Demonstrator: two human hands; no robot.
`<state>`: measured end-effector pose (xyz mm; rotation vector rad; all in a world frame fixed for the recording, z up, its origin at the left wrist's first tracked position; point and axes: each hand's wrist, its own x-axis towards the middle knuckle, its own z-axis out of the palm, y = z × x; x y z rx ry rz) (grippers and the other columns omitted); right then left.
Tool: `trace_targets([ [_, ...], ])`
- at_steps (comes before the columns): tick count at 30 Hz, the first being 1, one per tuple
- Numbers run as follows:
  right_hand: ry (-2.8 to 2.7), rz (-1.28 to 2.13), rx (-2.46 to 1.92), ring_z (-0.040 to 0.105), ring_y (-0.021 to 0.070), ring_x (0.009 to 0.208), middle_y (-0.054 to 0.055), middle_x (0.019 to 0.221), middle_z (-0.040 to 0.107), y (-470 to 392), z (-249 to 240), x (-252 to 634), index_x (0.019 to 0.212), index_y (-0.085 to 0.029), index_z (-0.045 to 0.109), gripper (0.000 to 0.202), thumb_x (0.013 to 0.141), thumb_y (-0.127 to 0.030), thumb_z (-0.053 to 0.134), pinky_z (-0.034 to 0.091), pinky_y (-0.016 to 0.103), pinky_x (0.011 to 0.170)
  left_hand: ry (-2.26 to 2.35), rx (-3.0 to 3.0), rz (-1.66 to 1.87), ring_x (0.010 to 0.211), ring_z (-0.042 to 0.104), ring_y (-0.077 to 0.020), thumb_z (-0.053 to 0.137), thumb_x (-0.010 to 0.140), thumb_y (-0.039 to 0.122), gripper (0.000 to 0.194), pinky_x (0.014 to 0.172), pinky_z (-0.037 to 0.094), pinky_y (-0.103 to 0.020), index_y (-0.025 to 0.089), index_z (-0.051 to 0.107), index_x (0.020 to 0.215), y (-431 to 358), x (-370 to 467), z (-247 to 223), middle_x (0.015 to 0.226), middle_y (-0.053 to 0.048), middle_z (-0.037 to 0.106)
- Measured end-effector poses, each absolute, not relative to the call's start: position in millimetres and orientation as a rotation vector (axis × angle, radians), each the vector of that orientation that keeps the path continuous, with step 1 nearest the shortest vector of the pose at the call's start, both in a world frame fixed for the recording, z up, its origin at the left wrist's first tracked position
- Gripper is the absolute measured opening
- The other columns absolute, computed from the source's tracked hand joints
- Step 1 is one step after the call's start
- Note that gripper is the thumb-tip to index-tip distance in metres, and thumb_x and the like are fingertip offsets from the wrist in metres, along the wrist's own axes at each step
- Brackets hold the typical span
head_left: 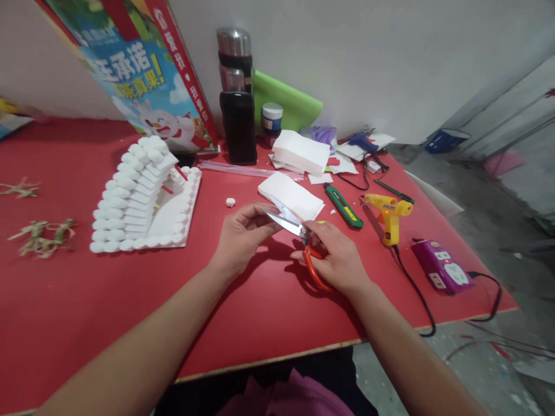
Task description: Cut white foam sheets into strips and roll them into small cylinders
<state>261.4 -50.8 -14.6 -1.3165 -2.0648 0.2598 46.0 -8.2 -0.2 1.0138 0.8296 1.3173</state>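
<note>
My right hand [340, 257] grips a pair of scissors [313, 268] by its red handles, the metal blades spread a little and pointing left. Close to the blade tips, my left hand [243, 238] is closed in a pinch with thumb and forefinger together. Whatever sits in that pinch is too small or hidden to make out. Just behind the blades lies a stack of white sheets [289, 193]. A small white lump [230, 202] rests on the red table beyond my left hand. To the left stands a white model [139, 199] with rounded pieces and steps.
A green utility knife [343, 205], a yellow glue gun [387, 215] and a purple power socket [442, 267] lie on the right. At the back stand a phone [238, 128], a flask [235, 43] and a colourful box [143, 75]. Straw-like bundles [45, 238] lie far left.
</note>
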Motion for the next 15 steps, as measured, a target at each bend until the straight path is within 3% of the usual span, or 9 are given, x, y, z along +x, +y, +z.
trace_targets([
  [15, -2.040, 0.295, -1.286, 0.070, 0.0234, 0.085, 0.010, 0.103, 0.074, -54.4, -11.8, 260.5, 0.129, -0.021, 0.064, 0.038, 0.097, -0.041, 0.068, 0.058, 0.036, 0.078, 0.890, 0.989, 1.310, 0.085, 0.074, -0.0204, 0.098, 0.061, 0.025, 0.031, 0.087, 0.061, -0.036, 0.016, 0.077, 0.083, -9.5, 47.0, 3.3, 0.085, -0.005, 0.077],
])
